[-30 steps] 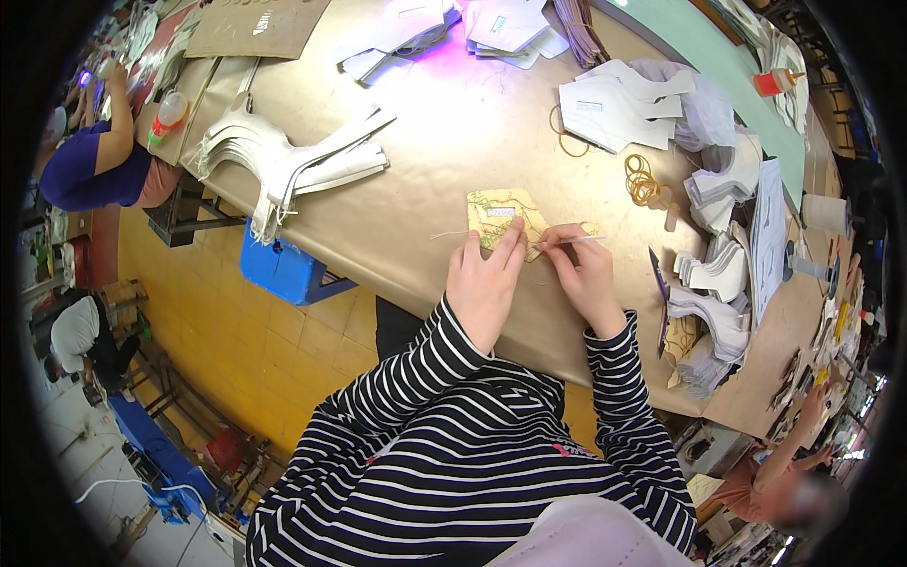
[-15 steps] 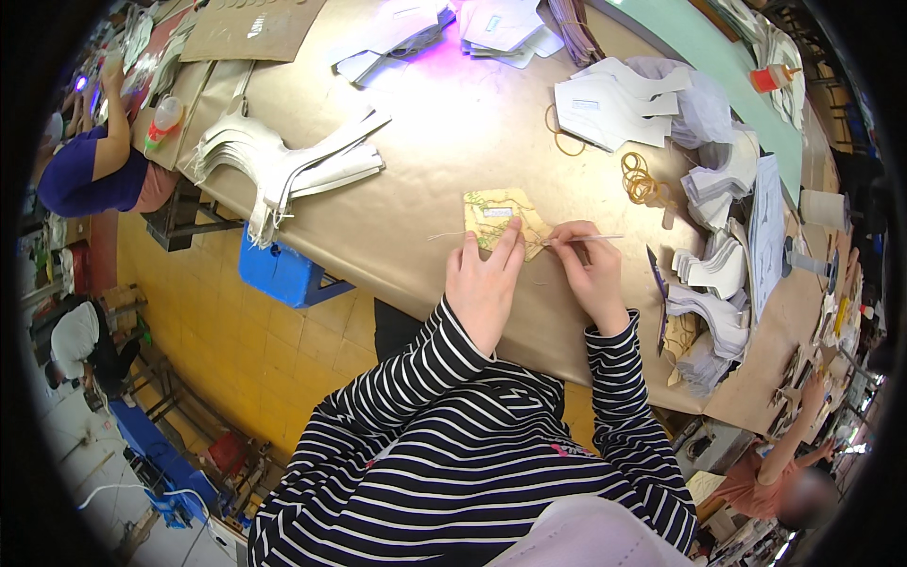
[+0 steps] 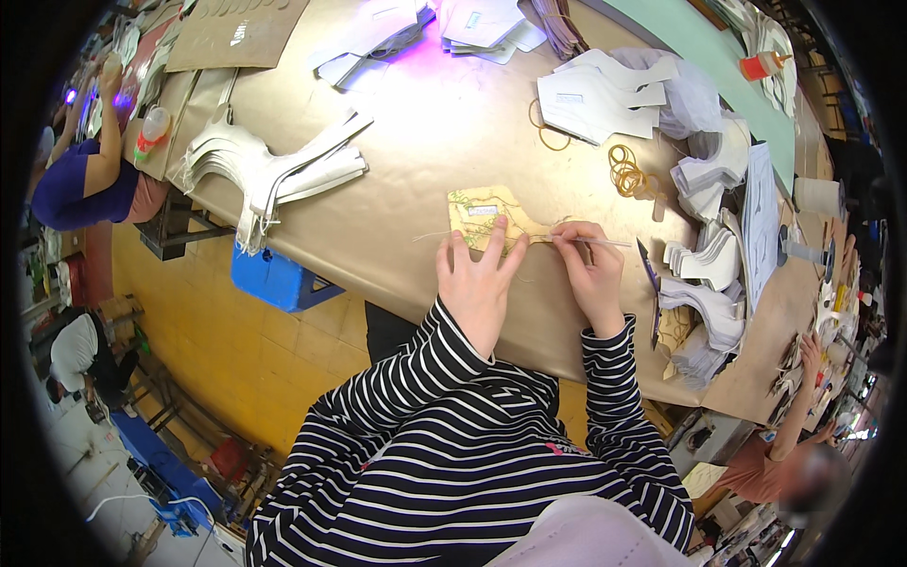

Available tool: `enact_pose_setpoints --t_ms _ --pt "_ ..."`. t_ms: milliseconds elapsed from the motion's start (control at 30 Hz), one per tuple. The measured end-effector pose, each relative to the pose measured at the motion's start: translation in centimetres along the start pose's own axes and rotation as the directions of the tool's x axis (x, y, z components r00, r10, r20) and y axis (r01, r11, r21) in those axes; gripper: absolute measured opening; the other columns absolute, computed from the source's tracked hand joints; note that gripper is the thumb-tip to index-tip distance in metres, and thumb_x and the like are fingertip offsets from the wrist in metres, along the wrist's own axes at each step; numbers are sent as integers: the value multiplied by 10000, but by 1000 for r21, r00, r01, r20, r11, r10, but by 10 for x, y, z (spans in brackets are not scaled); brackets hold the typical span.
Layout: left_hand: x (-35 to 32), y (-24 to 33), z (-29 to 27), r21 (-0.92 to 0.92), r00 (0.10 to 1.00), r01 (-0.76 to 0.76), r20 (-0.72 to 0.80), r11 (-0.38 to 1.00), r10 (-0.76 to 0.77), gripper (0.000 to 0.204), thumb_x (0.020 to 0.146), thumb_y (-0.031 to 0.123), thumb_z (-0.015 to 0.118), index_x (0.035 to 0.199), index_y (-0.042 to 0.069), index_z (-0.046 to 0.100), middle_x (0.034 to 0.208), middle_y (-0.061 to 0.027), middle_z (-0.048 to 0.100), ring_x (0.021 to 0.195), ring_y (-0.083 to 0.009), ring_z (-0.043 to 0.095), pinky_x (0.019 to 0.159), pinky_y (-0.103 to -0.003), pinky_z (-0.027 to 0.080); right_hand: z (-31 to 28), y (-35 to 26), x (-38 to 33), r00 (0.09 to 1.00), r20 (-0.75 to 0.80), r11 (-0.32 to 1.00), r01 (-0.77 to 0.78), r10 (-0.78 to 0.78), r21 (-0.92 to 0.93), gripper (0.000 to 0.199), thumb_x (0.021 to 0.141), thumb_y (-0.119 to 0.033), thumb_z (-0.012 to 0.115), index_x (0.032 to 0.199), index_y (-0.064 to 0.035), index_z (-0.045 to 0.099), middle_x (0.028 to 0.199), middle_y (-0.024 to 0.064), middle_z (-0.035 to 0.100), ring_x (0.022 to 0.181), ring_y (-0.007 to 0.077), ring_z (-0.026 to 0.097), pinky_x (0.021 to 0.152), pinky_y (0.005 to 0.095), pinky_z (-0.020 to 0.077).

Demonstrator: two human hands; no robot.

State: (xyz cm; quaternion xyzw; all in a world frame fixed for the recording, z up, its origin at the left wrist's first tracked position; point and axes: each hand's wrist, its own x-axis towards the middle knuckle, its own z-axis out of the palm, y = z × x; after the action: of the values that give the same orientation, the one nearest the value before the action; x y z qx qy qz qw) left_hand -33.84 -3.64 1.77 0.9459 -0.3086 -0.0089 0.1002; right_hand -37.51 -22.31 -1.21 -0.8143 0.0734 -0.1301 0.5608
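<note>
A flat yellow cut piece with a green leafy print lies on the brown paper-covered table. My left hand presses flat on its near edge, fingers spread. My right hand sits just to the right, pinching a thin pale stick that points right, its near end at the piece's right tab. Both sleeves are black-and-white striped.
A fanned stack of white cut pieces lies at the left. More white pieces and yellow rubber bands lie behind, further stacks at the right. A blue stool stands under the table. Other people work at the left and lower right.
Both hands stay on the yellow piece. The left hand's fingers have spread flatter over it, and the right hand has shifted slightly with the stick.
</note>
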Motion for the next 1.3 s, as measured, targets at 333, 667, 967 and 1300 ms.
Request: enact_pose_setpoints --t_ms 333,667,967,1300 --pt "0 -1 -1 13 1000 -13 -5 1000 13 610 806 36 589 1372 266 587 1438 -35 543 1126 -400 556 1002 -483 436 -22 6 4 945 -274 927 -68 178 368 150 950 49 624 1049 -26 539 1037 122 680 896 125 628 819 236 502" --pt "1 0 -2 13 1000 -10 10 1000 10 609 827 33 573 1387 273 580 1461 -34 530 1146 -409 548 1023 -484 424 4 -2 2 996 75 999 -50 51 -20 93 905 93 641 969 26 631 1002 111 676 928 172 674 806 282 563" --pt "-1 0 0 -19 1000 3 20 1000 -2 602 843 33 569 1405 247 560 1472 -41 519 1156 -422 533 1030 -496 412 9 -5 5 996 89 995 25 -17 -93 152 871 121 633 977 14 651 967 108 672 862 190 676 739 279 565" --pt "1 4 0 18 998 20 52 1000 -21 576 845 44 585 1386 241 570 1456 -40 526 1158 -419 527 1022 -515 411 7 -4 4 1000 6 994 12 -11 -110 121 886 113 601 965 26 632 929 107 670 845 184 669 755 291 552"
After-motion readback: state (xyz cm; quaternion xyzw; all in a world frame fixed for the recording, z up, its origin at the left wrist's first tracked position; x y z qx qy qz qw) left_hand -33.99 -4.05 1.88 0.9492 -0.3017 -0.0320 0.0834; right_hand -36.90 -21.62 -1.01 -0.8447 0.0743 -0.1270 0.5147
